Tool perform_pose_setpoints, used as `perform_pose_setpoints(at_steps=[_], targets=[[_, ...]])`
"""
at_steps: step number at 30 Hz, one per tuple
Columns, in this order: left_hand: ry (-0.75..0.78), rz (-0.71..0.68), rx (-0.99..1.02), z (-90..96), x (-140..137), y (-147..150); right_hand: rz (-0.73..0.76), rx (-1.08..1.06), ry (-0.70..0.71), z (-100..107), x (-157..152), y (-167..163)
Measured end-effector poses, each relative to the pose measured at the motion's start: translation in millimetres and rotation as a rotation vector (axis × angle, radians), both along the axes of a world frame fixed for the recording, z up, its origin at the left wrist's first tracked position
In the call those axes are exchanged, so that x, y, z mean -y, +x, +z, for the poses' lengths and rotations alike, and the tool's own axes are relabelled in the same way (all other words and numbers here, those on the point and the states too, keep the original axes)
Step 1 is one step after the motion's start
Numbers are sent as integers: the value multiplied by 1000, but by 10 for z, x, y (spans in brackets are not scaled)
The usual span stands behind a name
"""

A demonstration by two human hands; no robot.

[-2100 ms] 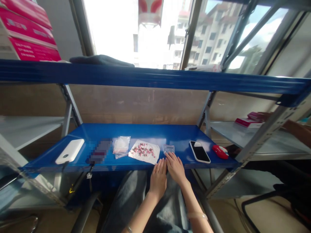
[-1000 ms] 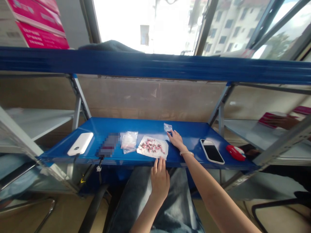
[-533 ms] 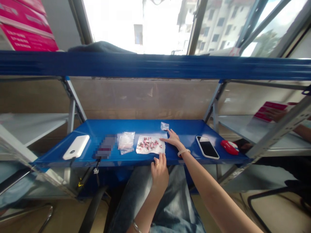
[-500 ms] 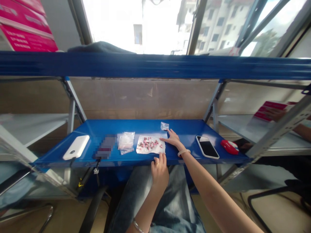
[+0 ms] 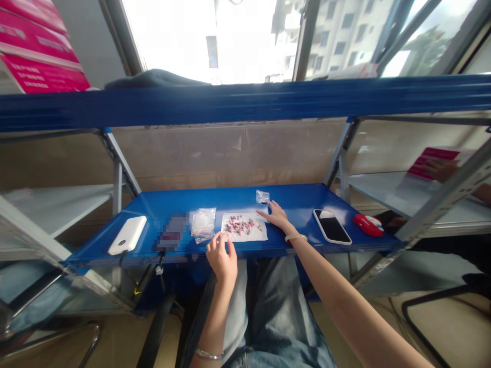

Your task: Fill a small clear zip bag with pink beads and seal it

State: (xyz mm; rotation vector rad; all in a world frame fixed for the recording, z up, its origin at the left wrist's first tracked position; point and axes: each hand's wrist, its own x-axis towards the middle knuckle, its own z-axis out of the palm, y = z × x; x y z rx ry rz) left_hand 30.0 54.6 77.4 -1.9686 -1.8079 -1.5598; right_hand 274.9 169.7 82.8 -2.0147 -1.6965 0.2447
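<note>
A white sheet (image 5: 251, 236) lies on the blue shelf, with many small pink and dark pieces (image 5: 241, 225) scattered over it. My left hand (image 5: 222, 258) is at the sheet's lower left corner, fingers apart, close to a stack of clear plastic bags (image 5: 203, 224). My right hand (image 5: 278, 215) rests at the sheet's upper right, fingers spread. Its fingertips reach a small clear bag (image 5: 263, 196) that has something dark at its lower edge; whether they touch it I cannot tell.
A white power bank (image 5: 128, 235) and a blurred-out dark object (image 5: 172, 232) lie to the left. On the right are a phone (image 5: 332, 227) and a red-and-white item (image 5: 368, 225). The blue beam (image 5: 245, 105) crosses above. Another person's hand (image 5: 441, 167) holds a pink box far right.
My left hand has moved left, from the sheet's lower right edge to its lower left corner. My right hand stays by the small bag. The view has tilted slightly.
</note>
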Motion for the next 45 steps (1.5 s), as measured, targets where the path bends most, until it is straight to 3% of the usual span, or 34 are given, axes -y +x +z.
perform_pose_setpoints(at_steps=[4,7,13,25,29,33,35,37,39,41,45], targets=[[-135,314,-4,124,-357,-318,4,2,10,-5,-1,2],[-244,403,-29,167,-570,-436,1,3,19,-7,5,-1],[-321,410,-79,114,-708,-515,-7,-13,41,-18,11,-6],[-51,363,84,43,-666,-509,-57,-86,151,37,66,-42],[47,314,168,42,-656,-533,-56,-7,278,327,108,-173],[161,187,381,108,-615,-553,80,165,350,786,237,-520],[199,159,480,195,-534,-530,208,244,331,1002,380,-761],[205,117,602,315,-403,-485,440,297,293,1176,577,-1018],[171,-11,814,454,-241,-437,632,331,265,1306,804,-1261],[153,-69,928,588,-83,-408,717,368,280,1404,1023,-1468],[193,-51,1034,781,113,-448,775,425,317,1539,1318,-1727]])
